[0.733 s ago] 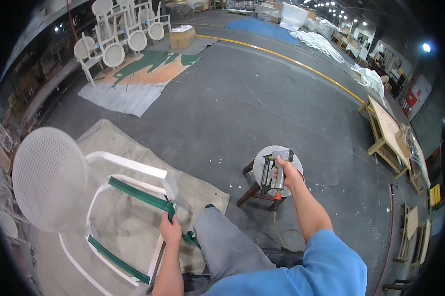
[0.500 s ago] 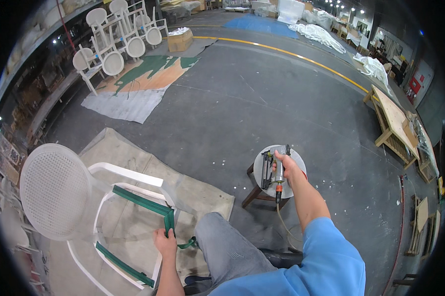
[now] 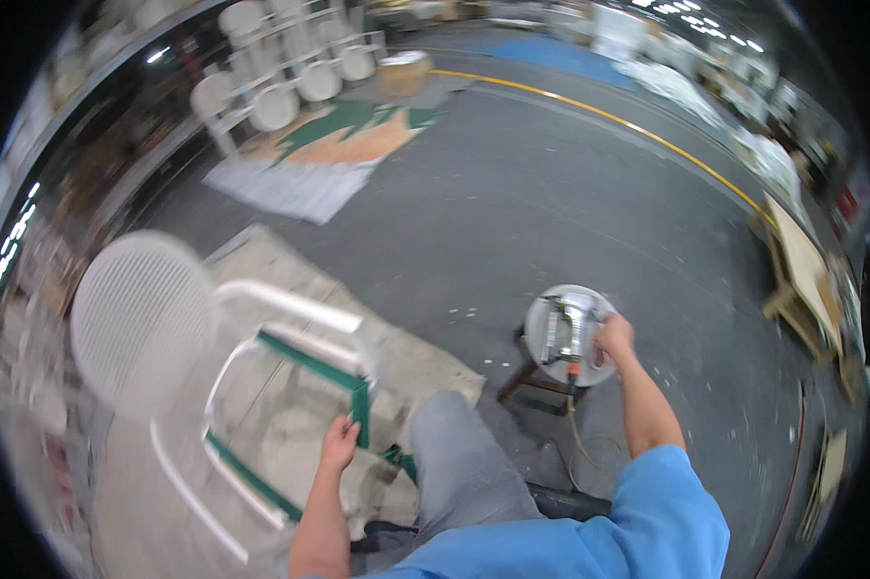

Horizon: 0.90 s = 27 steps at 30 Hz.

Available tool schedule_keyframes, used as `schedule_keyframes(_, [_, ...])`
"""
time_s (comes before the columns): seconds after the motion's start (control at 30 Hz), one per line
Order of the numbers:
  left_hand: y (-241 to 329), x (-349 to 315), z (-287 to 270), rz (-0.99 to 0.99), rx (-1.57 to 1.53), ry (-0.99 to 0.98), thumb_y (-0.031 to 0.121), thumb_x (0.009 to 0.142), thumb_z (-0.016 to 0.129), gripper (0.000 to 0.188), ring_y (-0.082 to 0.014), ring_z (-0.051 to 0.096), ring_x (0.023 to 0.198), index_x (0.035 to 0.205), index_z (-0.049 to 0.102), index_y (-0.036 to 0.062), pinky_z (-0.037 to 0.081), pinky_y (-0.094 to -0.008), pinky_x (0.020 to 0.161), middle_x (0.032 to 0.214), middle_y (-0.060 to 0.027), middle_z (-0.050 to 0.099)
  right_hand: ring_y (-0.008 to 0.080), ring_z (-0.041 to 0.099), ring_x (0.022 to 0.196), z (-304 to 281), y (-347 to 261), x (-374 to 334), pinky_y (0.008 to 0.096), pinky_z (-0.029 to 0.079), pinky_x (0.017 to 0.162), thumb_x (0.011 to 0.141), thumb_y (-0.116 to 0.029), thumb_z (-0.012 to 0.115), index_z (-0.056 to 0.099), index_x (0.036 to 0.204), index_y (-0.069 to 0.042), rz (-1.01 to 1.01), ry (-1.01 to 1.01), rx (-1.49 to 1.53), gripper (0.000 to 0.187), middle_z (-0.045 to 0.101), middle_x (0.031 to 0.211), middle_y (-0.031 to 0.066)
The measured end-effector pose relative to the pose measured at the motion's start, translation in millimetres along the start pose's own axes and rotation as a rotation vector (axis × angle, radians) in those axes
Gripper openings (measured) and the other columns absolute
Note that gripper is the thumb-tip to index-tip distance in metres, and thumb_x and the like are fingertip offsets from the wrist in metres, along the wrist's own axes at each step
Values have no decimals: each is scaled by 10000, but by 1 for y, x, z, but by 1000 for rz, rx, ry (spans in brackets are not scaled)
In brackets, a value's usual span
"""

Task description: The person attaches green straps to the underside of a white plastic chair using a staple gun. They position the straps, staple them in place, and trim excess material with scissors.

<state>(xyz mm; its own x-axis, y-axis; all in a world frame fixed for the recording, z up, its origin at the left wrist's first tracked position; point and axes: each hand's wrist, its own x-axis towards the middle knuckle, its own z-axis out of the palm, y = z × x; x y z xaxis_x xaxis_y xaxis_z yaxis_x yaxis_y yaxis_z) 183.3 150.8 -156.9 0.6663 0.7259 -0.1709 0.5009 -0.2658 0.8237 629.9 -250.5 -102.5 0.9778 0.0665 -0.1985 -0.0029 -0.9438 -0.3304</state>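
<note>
A white armchair frame (image 3: 290,307) with a round woven back (image 3: 143,314) stands at my left, its seat open in the middle. Green webbing (image 3: 309,359) runs along parts of the seat frame, and a loose green end hangs by my knee. My left hand (image 3: 340,444) pinches the webbing at the seat's corner. On a small round stool (image 3: 562,294) lies a pneumatic staple gun (image 3: 572,333) with its air hose attached. My right hand (image 3: 613,336) is beside it at the stool's right edge, fingers curled by something reddish; blur hides what it is.
A beige cloth (image 3: 261,256) lies beneath the chair. The staple gun's hose (image 3: 578,439) drops to the floor near my leg. Several white chairs (image 3: 280,101) and a cardboard box (image 3: 404,75) stand at the far left. A wooden stand (image 3: 800,275) is at the right.
My right hand has let go of the staple gun, which now lies on the stool, and shifted to its right. The left hand stays at the webbing. The whole view has swung and blurred.
</note>
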Motion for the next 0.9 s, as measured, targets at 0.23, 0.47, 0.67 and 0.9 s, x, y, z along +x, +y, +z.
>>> schedule_keyframes(0.23, [-9, -12, -17, -63, 272, 28, 325, 999, 602, 243, -401, 666, 921, 1034, 559, 88, 512, -479, 811, 950, -188, 691, 442, 649, 1166, 23, 27, -42, 495, 525, 1001, 774, -213, 747, 539, 1377, -28, -4, -77, -159, 664, 658, 1255, 282])
schedule_keyframes(0.47, [0, -28, -1, -7, 181, -58, 305, 999, 598, 225, -400, 658, 888, 1035, 541, 90, 496, -493, 773, 919, -184, 679, 381, 695, 1096, -44, 92, -28, 437, 528, 923, 745, -131, 749, 628, 1246, 46, -95, 27, 188, 545, 709, 1138, 254])
schedule_keyframes(0.67, [-12, -47, -18, -15, 184, -64, 246, 996, 615, 209, -244, 617, 789, 970, 528, 57, 489, -386, 728, 838, -122, 635, 301, 733, 893, -25, 13, -102, 406, 547, 784, 747, -244, 856, 614, 1287, -64, -513, -188, 295, 618, 741, 949, 181])
schedule_keyframes(0.9, [59, 22, -11, -243, -541, 37, 168, 988, 642, 161, -201, 647, 723, 1015, 536, 50, 529, -356, 596, 819, -87, 638, 393, 700, 889, -35, -165, -160, 497, 544, 751, 816, -492, 789, 635, 1159, -143, -1396, -283, -46, 513, 709, 957, 138])
